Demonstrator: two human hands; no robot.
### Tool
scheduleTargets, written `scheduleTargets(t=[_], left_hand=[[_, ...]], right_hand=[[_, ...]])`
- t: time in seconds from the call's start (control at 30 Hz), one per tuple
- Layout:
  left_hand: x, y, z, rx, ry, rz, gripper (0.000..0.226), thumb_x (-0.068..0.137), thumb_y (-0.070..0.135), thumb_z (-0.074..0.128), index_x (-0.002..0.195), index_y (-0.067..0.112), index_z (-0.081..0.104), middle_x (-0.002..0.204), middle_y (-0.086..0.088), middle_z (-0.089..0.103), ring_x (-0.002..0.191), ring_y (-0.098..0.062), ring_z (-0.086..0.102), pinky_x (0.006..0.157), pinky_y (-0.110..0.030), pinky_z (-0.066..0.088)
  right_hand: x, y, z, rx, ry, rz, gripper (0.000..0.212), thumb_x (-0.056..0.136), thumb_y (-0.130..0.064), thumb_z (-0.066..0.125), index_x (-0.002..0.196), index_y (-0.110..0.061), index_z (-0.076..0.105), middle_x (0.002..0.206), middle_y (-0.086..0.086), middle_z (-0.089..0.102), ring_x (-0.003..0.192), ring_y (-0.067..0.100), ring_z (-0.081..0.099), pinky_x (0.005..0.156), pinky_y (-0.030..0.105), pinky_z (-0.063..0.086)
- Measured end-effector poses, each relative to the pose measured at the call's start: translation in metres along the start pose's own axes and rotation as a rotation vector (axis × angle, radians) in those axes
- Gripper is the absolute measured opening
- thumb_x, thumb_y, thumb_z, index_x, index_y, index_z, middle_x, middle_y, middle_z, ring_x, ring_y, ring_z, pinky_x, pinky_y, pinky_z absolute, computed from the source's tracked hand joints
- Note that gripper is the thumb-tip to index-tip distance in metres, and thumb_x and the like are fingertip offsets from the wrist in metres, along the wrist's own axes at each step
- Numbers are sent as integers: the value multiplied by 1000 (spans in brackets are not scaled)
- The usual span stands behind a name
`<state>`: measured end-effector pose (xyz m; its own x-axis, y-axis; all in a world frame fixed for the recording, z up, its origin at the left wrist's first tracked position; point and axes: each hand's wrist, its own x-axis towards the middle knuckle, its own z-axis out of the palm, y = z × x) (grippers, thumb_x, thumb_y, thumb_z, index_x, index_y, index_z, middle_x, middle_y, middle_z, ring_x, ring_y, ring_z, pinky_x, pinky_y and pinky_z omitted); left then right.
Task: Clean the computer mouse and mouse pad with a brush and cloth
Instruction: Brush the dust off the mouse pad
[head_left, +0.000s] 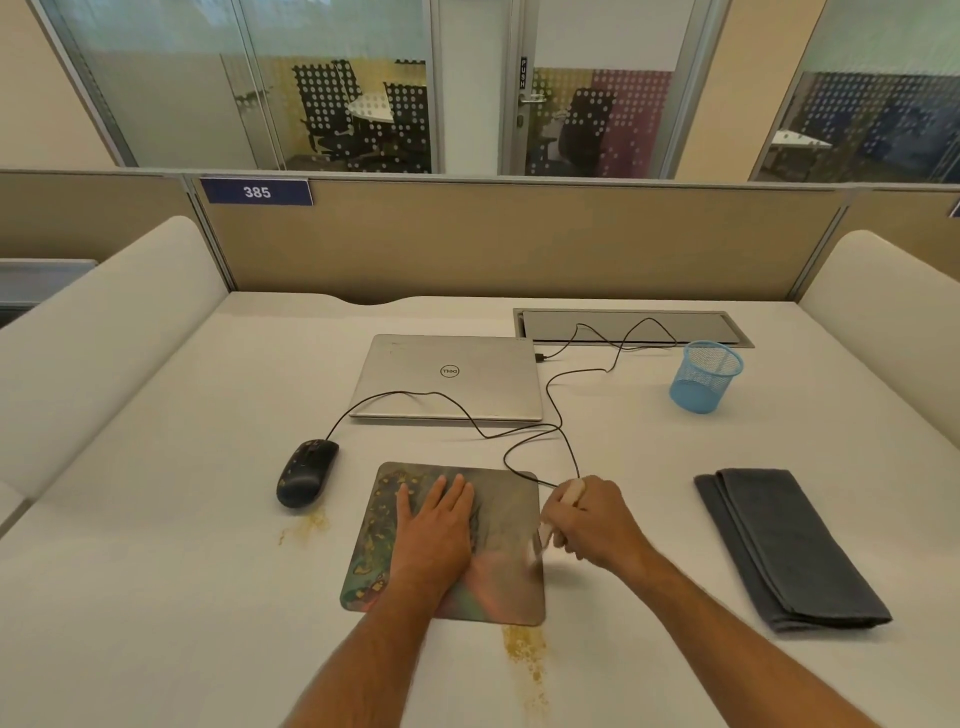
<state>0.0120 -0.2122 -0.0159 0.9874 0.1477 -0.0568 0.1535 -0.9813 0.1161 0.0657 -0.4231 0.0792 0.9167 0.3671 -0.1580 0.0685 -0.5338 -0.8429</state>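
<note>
A square mouse pad (447, 545) with a dark, mottled print lies flat on a white desk (156, 597), close to the person's body. The left hand (434, 530) rests palm-down on the pad's middle, fingers spread flat and gripping nothing, pinning it in place. The right hand (592, 525) is clenched around a pale-handled brush (550, 525), held at the pad's right edge; the handle runs from upper right to lower left, and the bristle end (blurred) points down onto the pad's right side. Brownish crumbs (524, 649) are scattered on the desk just off the pad's near edge, with more beside the mouse.

The uncleared part of the pad appears to be the left strip, where yellowish specks show, so it lies to the left of the brush, across the flat left hand. The right hand is the nearer one to sweep with.

A black wired computer mouse (306, 473) sits left of the pad, its long axis pointing away from the person. A folded dark grey cloth (784, 545) lies well to the right, untouched. Behind the pad is a closed silver laptop (447, 376) with a Dell logo, and a blue mesh pen cup (705, 376). A blue sign (256, 192) on the partition reads "385"; a door beyond is marked "PUSH".
</note>
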Motion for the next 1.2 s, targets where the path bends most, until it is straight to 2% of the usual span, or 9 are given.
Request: scheduleTargets(t=[0.1, 0.23, 0.4, 0.57, 0.7, 0.83, 0.97, 1.13, 1.2], left_hand=[[-1, -1, 1, 6, 1, 2, 55, 103, 30, 22, 157, 25, 12, 166, 7, 9, 152, -16, 1, 115, -64, -9], [0, -1, 1, 7, 0, 3, 55, 103, 29, 21, 157, 25, 13, 166, 7, 9, 152, -16, 2, 116, -64, -8], [0, -1, 1, 4, -1, 0, 55, 103, 30, 22, 157, 25, 13, 166, 7, 9, 152, -15, 2, 116, -64, -9], [0, -1, 1, -1, -4, -7, 55, 103, 29, 20, 157, 26, 12, 166, 7, 9, 152, -15, 1, 115, -64, -11], [0, 0, 0, 2, -8, -5, 55, 103, 30, 20, 157, 25, 12, 166, 7, 8, 152, -15, 0, 116, -64, -10], [-1, 1, -2, 0, -11, -2, 55, 103, 29, 19, 157, 25, 11, 166, 7, 7, 152, -15, 0, 116, -64, -10], [-2, 1, -4, -5, -8, 0, 54, 103, 30, 20, 157, 25, 12, 166, 7, 9, 152, -15, 0, 116, -64, -9], [-2, 0, -4, 2, -6, 3, 54, 104, 31, 20, 157, 25, 12, 166, 6, 8, 152, -15, 1, 116, -65, -8], [-3, 0, -3, 3, -8, 7, 54, 104, 32, 21, 157, 25, 12, 166, 6, 8, 152, -15, 1, 116, -65, -7]], right_hand=[[-1, 0, 4, -156, 84, -75, 20, 80, -12, 60, 68, -16, 75, 63, -1, 71, 61, 16, 67, 56, 28, 52], [-7, 0, 6, -92, -164, 57, 16, 63, -15, 58, 61, -4, 70, 49, 8, 65, 41, 18, 60, 38, 24, 44], [0, 1, 5, -46, 79, -24, 18, 77, -13, 61, 67, -16, 75, 58, 2, 70, 54, 17, 66, 53, 30, 54], [0, -1, 4, -79, -191, 83, 16, 59, -15, 59, 58, -4, 69, 49, 14, 65, 38, 19, 57, 39, 24, 44], [3, 2, 6, 15, 18, -5, 15, 75, -10, 62, 65, -10, 74, 57, 11, 69, 47, 16, 61, 46, 29, 51], [0, 3, 11, -46, -150, 42, 13, 63, -15, 61, 59, -7, 71, 47, 8, 64, 39, 17, 58, 40, 26, 47], [6, 5, 12, 15, 34, -35, 14, 75, -12, 64, 65, -9, 74, 55, 8, 68, 49, 21, 62, 49, 34, 52], [5, 6, 15, -21, -158, 38, 18, 62, -16, 63, 64, 1, 70, 48, 11, 65, 39, 18, 58, 44, 31, 48], [9, 8, 15, 11, -68, -25, 13, 69, -14, 65, 63, -4, 71, 52, 10, 66, 44, 19, 59, 47, 34, 50]])
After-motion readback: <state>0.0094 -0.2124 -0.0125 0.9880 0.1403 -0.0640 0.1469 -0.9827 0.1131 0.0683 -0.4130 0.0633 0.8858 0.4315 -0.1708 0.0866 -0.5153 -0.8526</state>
